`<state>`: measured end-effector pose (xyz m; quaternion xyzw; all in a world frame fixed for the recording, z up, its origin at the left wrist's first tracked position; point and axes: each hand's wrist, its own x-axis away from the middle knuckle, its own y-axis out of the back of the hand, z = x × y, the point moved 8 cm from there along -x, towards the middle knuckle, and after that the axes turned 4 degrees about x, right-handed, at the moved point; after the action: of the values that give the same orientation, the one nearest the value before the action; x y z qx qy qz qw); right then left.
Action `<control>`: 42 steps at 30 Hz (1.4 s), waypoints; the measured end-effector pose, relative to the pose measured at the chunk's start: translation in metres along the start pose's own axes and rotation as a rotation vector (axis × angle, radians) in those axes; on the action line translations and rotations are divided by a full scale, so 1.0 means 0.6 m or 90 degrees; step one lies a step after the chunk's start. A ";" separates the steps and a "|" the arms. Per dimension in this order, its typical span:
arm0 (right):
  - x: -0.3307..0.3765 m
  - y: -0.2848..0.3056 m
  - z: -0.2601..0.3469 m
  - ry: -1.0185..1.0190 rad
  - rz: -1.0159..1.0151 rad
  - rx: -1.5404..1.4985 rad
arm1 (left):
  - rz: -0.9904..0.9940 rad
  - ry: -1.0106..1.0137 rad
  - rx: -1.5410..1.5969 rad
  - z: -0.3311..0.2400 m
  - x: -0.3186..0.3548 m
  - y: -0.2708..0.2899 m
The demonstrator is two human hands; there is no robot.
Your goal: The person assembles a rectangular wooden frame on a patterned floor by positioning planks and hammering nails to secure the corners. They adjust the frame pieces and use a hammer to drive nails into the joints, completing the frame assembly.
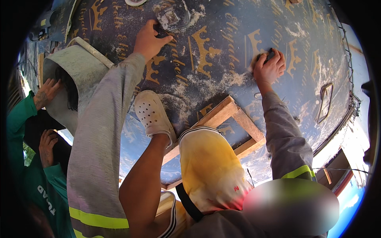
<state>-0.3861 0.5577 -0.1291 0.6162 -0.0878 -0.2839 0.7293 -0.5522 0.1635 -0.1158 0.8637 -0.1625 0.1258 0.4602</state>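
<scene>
My left hand (pixel 150 43) reaches over a dark blue, dust-covered sheet (pixel 222 43) printed with gold crowns. Its thumb and fingers are apart, with nothing seen in them. Just beyond the fingertips is a clear plastic piece (pixel 173 16) with a small grey square part in it; whether they touch, I cannot tell. Farther right, the fingers of my right hand (pixel 270 67) curl around a small dark thing, mostly hidden by them, low against the sheet. Pale powder lies in patches between the hands and around the plastic piece.
A wooden frame (pixel 248 121) lies by my knee, near my beige clog (pixel 152 113). At left, a green-sleeved person's hand (pixel 47 93) touches a large grey curved container (pixel 81 69). A metal loop (pixel 325 103) lies near the sheet's right edge.
</scene>
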 end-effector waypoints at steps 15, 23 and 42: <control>0.000 0.039 0.018 -0.002 -0.063 -0.072 | -0.203 0.181 0.204 0.003 0.088 -0.045; 0.010 0.024 0.002 0.018 -0.084 -0.034 | 0.084 0.233 0.621 -0.086 0.225 -0.182; 0.018 0.178 -0.196 -0.042 -0.095 -0.577 | 0.429 -0.121 0.442 -0.422 0.421 -0.356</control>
<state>-0.2881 0.6602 -0.0566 0.2307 0.0668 -0.3646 0.8997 -0.2531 0.4454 -0.0463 0.8733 -0.4223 0.2348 0.0623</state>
